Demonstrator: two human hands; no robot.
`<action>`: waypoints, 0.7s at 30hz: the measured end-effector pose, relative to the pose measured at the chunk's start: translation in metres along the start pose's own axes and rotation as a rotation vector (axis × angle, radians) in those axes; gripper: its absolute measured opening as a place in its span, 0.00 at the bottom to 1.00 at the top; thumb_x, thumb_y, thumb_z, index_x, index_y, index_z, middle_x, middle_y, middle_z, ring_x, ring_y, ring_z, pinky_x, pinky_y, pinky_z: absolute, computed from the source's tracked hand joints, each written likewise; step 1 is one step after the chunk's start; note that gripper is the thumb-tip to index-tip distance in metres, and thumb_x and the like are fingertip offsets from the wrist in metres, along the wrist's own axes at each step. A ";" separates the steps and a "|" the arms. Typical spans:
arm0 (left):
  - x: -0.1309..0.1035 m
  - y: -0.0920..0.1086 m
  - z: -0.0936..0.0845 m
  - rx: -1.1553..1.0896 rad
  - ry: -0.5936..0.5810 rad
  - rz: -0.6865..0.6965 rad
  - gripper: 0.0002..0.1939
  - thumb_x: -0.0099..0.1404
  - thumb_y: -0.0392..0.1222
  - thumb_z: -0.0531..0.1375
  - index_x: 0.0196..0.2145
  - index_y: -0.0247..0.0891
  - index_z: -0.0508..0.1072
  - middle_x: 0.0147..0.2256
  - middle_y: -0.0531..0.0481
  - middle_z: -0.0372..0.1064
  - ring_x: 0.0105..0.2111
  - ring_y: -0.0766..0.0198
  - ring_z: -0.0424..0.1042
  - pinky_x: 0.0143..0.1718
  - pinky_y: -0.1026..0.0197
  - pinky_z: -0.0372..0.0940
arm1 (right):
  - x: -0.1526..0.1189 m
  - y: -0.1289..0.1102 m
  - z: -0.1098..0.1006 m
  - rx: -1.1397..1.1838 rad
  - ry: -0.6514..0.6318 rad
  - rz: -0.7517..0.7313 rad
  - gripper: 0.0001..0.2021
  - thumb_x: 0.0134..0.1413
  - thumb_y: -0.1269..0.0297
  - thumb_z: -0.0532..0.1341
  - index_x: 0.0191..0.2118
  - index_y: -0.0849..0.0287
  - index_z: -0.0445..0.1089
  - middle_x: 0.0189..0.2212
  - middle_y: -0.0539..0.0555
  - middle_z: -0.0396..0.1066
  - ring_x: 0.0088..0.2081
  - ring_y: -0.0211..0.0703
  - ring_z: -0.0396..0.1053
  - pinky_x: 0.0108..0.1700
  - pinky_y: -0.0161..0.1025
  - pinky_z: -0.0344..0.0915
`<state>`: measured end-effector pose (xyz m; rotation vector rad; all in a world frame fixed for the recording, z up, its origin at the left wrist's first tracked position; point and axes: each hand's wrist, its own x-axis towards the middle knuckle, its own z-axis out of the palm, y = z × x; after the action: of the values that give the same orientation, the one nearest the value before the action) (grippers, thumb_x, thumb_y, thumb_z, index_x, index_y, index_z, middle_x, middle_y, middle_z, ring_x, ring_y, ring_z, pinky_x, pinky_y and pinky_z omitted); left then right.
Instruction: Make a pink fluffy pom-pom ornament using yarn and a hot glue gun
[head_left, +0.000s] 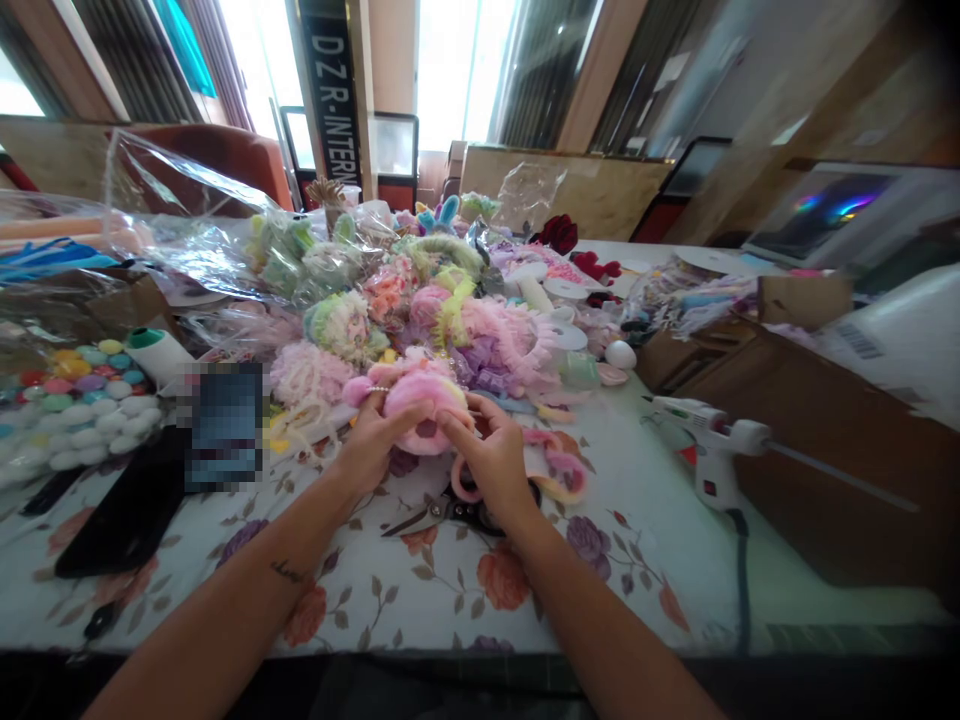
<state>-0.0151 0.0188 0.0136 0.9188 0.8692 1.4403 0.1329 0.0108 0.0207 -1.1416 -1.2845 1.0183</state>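
A round pink and pale yellow fluffy piece (421,400) is held between both hands above the floral tablecloth (345,600). My left hand (371,440) grips its left side, close to a small pink pompom (358,390) and a beaded chain. With fingers bent, my right hand (491,450) closes on its right side, the thumb pressed to the front near a small dark pink spot. Black-handled scissors (442,512) lie just below the hands. A pink and yellow fuzzy strip (562,470) curls on the cloth to the right.
Piled yarn and fluffy trims (450,310) fill the table behind the hands. At right are a white glue gun (709,440) with its cord and a cardboard box (810,470). Pompoms (97,410), a black phone-like object (124,510) and a pixelated block (223,425) sit left.
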 end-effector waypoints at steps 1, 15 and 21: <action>-0.001 0.002 0.000 -0.012 -0.016 -0.006 0.29 0.54 0.48 0.73 0.52 0.39 0.73 0.43 0.46 0.76 0.45 0.52 0.75 0.45 0.54 0.70 | 0.001 -0.001 0.000 0.003 0.001 -0.003 0.22 0.47 0.51 0.69 0.44 0.62 0.76 0.40 0.58 0.80 0.41 0.53 0.77 0.43 0.44 0.72; -0.004 0.009 0.000 0.017 0.020 -0.100 0.38 0.46 0.39 0.76 0.54 0.37 0.71 0.40 0.48 0.77 0.41 0.55 0.77 0.42 0.57 0.72 | -0.001 -0.003 -0.002 0.000 -0.006 -0.041 0.18 0.50 0.50 0.69 0.42 0.57 0.77 0.37 0.56 0.80 0.40 0.55 0.78 0.34 0.42 0.74; -0.002 0.010 0.000 -0.008 0.038 -0.083 0.32 0.45 0.38 0.76 0.50 0.41 0.74 0.39 0.51 0.77 0.39 0.58 0.76 0.39 0.60 0.71 | -0.002 -0.004 -0.002 0.000 -0.019 -0.020 0.19 0.51 0.51 0.69 0.44 0.58 0.77 0.39 0.57 0.80 0.43 0.56 0.78 0.38 0.44 0.74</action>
<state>-0.0197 0.0157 0.0225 0.8427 0.9187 1.3928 0.1348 0.0077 0.0239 -1.1196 -1.3081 1.0166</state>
